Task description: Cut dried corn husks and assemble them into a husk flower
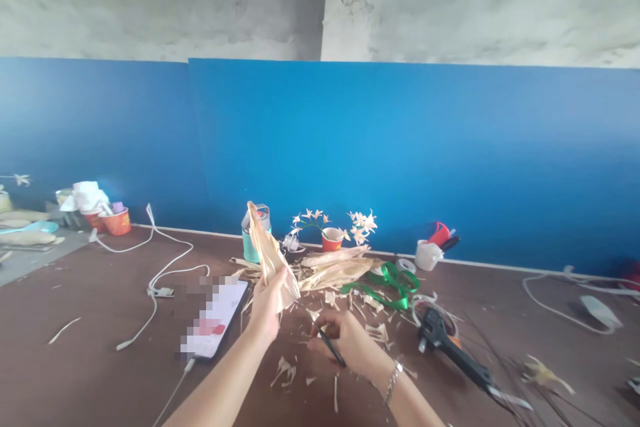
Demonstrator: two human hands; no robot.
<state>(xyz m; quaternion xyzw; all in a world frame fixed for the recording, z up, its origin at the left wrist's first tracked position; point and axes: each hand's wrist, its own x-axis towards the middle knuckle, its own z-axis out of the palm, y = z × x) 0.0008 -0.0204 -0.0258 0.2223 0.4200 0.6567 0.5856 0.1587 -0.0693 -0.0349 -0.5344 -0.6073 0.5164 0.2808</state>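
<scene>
A dried corn husk [270, 255], pale and pointed at its top, stands tilted in my left hand [269, 299], whose fingers are closed round its lower end. My right hand [345, 340], with a bracelet at the wrist, grips a slim black tool [330, 345]; its exact kind is unclear, as the fingers partly cover it. The two hands are apart, the right one lower and nearer. Beyond them lies a pile of more husks [337, 270]. Small husk scraps [285, 370] are strewn over the brown table [150, 387] around both hands.
Left of my hands lies a phone [223, 317] on a white cable [173, 390]. To the right are green ribbon [400, 290] and a black glue gun [453, 347]. Husk flowers [363, 223] stand by a red cup [333, 240], before a blue partition [400, 147].
</scene>
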